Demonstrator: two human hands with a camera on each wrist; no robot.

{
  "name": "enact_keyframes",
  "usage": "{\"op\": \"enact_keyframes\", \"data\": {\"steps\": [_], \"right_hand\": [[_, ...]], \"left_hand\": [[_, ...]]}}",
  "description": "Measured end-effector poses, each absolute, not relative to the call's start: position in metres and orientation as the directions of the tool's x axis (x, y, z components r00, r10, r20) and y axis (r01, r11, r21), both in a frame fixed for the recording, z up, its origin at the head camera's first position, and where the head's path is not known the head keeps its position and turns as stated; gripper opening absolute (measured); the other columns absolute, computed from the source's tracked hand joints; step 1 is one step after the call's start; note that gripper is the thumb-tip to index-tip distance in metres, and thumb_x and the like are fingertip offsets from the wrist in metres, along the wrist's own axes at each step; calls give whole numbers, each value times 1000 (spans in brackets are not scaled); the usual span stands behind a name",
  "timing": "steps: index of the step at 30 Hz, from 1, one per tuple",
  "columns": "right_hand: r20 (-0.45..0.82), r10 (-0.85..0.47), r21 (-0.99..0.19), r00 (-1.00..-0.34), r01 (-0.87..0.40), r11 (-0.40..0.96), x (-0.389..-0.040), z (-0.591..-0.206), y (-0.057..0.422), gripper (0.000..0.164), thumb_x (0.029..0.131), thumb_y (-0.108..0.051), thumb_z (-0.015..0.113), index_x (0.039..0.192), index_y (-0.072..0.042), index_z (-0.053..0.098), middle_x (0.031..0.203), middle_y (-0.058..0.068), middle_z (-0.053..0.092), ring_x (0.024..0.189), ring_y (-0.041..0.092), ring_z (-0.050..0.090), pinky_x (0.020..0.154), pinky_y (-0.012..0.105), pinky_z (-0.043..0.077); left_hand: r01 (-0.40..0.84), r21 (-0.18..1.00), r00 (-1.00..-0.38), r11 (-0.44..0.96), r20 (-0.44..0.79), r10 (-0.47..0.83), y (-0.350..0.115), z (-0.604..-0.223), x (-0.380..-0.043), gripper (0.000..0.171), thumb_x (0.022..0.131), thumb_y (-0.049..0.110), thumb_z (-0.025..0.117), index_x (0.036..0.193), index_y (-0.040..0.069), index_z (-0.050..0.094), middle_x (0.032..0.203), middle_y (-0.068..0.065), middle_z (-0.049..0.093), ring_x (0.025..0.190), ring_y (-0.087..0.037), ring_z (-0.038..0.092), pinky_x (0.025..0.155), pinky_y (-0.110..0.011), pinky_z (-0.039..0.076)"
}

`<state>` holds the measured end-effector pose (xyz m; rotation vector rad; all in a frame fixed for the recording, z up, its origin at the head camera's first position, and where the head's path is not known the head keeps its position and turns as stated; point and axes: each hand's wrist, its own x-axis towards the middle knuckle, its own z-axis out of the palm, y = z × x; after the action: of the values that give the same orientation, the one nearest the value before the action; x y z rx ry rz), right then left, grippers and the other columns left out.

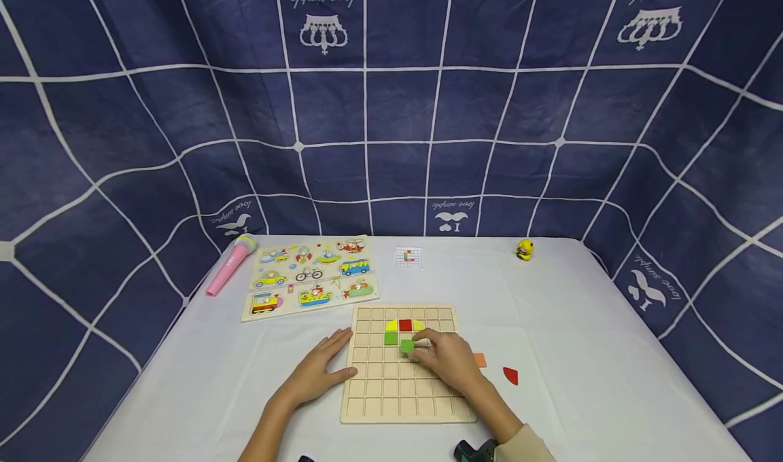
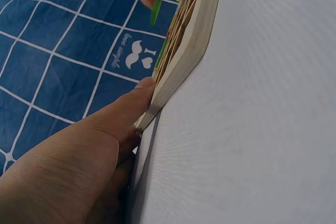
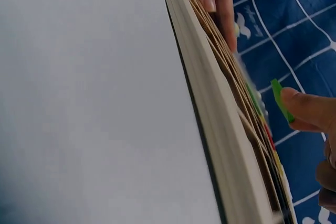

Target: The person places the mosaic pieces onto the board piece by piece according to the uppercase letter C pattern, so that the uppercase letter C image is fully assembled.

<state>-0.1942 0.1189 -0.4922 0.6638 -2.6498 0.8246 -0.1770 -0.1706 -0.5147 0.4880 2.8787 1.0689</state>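
A wooden grid board (image 1: 374,387) lies on the white table. My right hand (image 1: 449,360) pinches a green square tile (image 1: 407,346) between thumb and fingertips; in the right wrist view the tile (image 3: 282,100) is held above the board's surface. My left hand (image 1: 315,374) rests at the board's left edge with its fingers extended, and in the left wrist view its thumb (image 2: 139,95) touches that edge. Set in the upper cells are another green square tile (image 1: 391,338), a red square tile (image 1: 405,325) and two yellow curved pieces (image 1: 391,325), one on each side of the red tile.
Right of the board lie an orange tile (image 1: 480,360) and a red quarter-round piece (image 1: 510,376). Behind are a vehicle puzzle board (image 1: 312,275), a pink toy microphone (image 1: 229,266), a small pattern card (image 1: 408,257) and a yellow figurine (image 1: 524,249). A dark blue curtain (image 1: 404,109) surrounds the table.
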Motion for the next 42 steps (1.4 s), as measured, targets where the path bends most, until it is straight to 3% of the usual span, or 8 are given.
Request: {"op": "enact_keyframes", "data": {"steps": [6, 10, 14, 27, 30, 34, 38, 42], "right_hand": [[390, -386, -441, -836, -538, 718, -196, -500, 102, 31, 74, -45, 73, 93, -22, 69, 48, -15, 45, 46, 0, 20, 43, 18, 31], [373, -403, -432, -836, -541, 722, -198, -504, 96, 30, 75, -44, 72, 93, -21, 70, 70, -8, 65, 50, 0, 38, 49, 21, 42], [362, -419, -414, -833, -546, 728, -199, -506, 92, 31, 76, -45, 71, 94, -20, 70, 82, -5, 70, 56, 0, 49, 55, 22, 47], [344, -422, -430, -839, -540, 724, -198, -506, 92, 33, 75, -44, 72, 98, -19, 69, 69, -8, 65, 46, 0, 32, 49, 18, 40], [335, -413, -453, -847, -529, 717, -195, -504, 96, 32, 75, -43, 72, 97, -21, 69, 65, -11, 62, 47, 0, 36, 49, 19, 41], [328, -402, -485, -855, -518, 705, -190, -497, 110, 28, 76, -42, 73, 96, -23, 68, 53, -14, 52, 48, 1, 39, 51, 21, 42], [300, -399, -523, -866, -499, 691, -184, -489, 131, 26, 77, -39, 72, 98, -22, 68, 43, -16, 32, 43, 0, 25, 41, 18, 31], [276, -402, -557, -873, -486, 673, -175, -487, 157, 25, 77, -37, 73, 97, -22, 69, 45, -19, 30, 43, -3, 21, 40, 15, 26]], "left_hand": [[284, 649, -947, 706, 77, 311, -172, -515, -175, 78, 79, 51, 65, 142, 13, 39, 147, -7, 33, 136, -26, 25, 111, -48, 18], [289, 655, -946, 698, 82, 315, -172, -515, -175, 77, 80, 51, 65, 142, 13, 39, 147, -7, 33, 136, -27, 25, 110, -48, 18], [288, 658, -946, 696, 84, 312, -172, -514, -175, 77, 80, 51, 65, 141, 14, 39, 147, -8, 33, 136, -27, 25, 110, -49, 18], [287, 657, -947, 698, 85, 309, -171, -513, -176, 77, 80, 50, 65, 141, 13, 39, 146, -8, 33, 136, -27, 25, 110, -49, 18], [283, 655, -948, 701, 79, 309, -171, -513, -175, 77, 80, 50, 65, 141, 12, 39, 147, -8, 33, 136, -27, 25, 110, -49, 18], [285, 650, -947, 704, 80, 311, -172, -513, -175, 77, 80, 50, 65, 141, 11, 39, 146, -8, 33, 136, -27, 25, 110, -48, 18], [289, 654, -947, 699, 87, 310, -172, -512, -176, 76, 80, 49, 65, 141, 11, 39, 146, -8, 33, 136, -28, 25, 110, -49, 19], [289, 657, -945, 696, 79, 317, -171, -510, -175, 76, 80, 48, 65, 141, 11, 38, 147, -8, 33, 136, -27, 25, 110, -49, 18]]}}
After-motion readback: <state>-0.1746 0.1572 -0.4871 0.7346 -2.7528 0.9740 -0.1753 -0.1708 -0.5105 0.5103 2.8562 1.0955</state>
